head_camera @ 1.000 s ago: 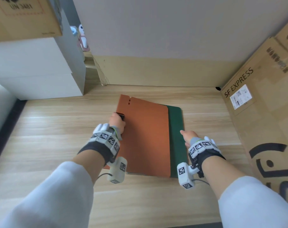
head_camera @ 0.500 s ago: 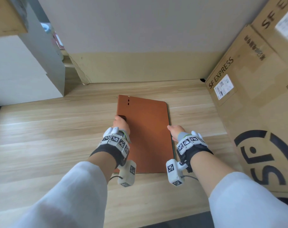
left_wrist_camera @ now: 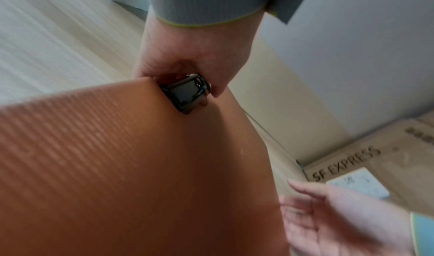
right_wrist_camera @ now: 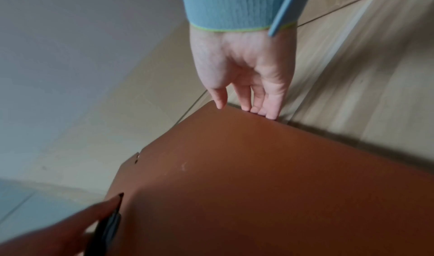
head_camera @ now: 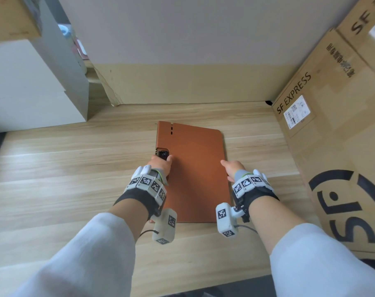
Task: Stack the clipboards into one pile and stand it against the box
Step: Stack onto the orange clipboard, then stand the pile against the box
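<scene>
**Orange board squared between two hands, box to the right**

Only one clipboard shows: a flat, orange-brown, rounded-corner board (head_camera: pixel 193 174) lying on the pale wood-grain floor (head_camera: pixel 64 179). Whether another board lies under it cannot be told; no second edge is visible. Its near left corner is covered by the left wrist rig.

At far left, a white block (head_camera: pixel 32 88) stands on the floor, well apart from the board, with bare planks between. The left hand (head_camera: pixel 161 166) grips the board's left edge at the black metal clip (left_wrist_camera: pixel 187 93), thumb on top and fingers curled underneath. The left wrist view is blurred by motion.

The right hand (head_camera: pixel 232 169) touches the board's right edge with straight fingertips (right_wrist_camera: pixel 270 113), holding nothing. A strip of bare floor separates that edge from the large brown cardboard box (head_camera: pixel 332 146) at right, which is cut off by the frame. It reads "SF EXPRESS" beside a white shipping label (head_camera: pixel 296 111) too small to read; a large black logo lower down is partly cropped.
</scene>
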### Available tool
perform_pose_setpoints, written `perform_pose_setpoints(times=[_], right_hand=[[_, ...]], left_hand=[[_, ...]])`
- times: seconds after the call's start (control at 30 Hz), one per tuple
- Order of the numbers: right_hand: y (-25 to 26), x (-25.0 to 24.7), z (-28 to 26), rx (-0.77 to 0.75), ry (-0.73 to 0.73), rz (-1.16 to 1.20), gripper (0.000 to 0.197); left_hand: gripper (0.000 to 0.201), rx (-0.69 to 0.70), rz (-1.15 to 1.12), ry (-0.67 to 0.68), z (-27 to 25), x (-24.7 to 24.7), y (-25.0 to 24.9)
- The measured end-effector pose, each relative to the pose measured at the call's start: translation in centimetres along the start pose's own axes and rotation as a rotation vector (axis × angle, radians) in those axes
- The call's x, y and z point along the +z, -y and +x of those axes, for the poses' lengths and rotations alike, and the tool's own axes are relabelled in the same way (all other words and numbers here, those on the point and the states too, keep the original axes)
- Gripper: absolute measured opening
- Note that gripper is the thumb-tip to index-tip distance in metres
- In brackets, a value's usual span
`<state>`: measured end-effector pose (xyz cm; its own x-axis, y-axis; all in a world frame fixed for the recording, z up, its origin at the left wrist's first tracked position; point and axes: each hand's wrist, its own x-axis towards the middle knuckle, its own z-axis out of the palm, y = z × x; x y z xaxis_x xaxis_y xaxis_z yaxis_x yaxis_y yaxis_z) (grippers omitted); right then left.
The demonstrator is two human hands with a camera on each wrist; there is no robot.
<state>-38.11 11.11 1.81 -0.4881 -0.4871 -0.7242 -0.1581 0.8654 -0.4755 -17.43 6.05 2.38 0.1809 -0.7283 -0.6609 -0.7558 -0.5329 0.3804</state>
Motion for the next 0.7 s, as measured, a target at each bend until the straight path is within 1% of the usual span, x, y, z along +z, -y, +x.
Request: perform_pose_setpoints(times=[0.03,0.1,0.23,0.33,0.47,0.57,0.63,0.7], right_hand=[[0.1,0.0,0.0,0.007,0.002,0.022,0.056],[0.3,0.2,0.1,0.022,0.017,0.056,0.063],[0.6,0.7,0.3,0.041,0.068,0.116,0.070],[0.5,1.4,0.7,0.053,0.015,0.178,0.067],[0.6,2.1,0.4,0.072,-0.074,0.200,0.058],[0.8,2.3,0.4,-0.010,-0.107,0.286,0.054],[1.1,2.6,0.4,-0.090,-0.105,0.340,0.044],[1.9,2.7,-0.2,-0.170,-0.101,0.396,0.037]], left_hand=[[0.073,0.008,0.004,0.024,0.3,-0.2,0.2],[0.074,0.027,-0.008,0.065,0.7,-0.6,0.5],[0.062,0.051,0.009,0.097,1.5,-1.0,1.0],[0.056,0.047,0.017,0.110,1.9,-0.9,1.2],[0.050,0.066,-0.058,0.140,2.1,-1.3,1.9],[0.037,0.107,-0.181,0.213,2.8,-1.6,2.9],[0.028,0.124,-0.299,0.308,2.9,-2.2,3.6],[0.026,0.137,-0.379,0.379,2.4,-3.4,3.7]])
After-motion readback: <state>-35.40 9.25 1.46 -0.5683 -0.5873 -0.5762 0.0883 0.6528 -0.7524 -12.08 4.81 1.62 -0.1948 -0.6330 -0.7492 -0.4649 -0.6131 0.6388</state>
